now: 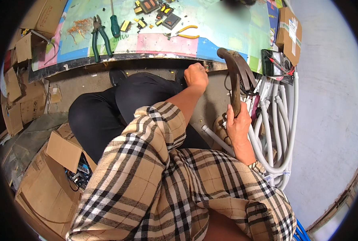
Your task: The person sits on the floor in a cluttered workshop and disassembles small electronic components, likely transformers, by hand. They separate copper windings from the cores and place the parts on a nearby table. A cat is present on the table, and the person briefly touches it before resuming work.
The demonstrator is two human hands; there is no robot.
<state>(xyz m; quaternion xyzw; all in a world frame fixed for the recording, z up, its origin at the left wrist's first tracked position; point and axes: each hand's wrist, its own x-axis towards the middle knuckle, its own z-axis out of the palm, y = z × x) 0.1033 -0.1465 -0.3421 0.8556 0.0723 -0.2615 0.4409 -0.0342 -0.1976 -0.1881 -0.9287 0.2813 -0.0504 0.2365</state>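
One claw hammer [236, 78] in right hand [239, 125], centre right — left hand [196, 76] curled, contents hidden; likely pre-strike — next needs aim.

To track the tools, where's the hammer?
In the head view, the hammer is right of centre in the right hand, its head toward the table.

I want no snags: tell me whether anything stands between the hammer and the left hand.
Nothing visible does. The right hand grips the hammer by its handle, with only a gap showing toward the left hand near the table's edge. Depth is hard to judge.
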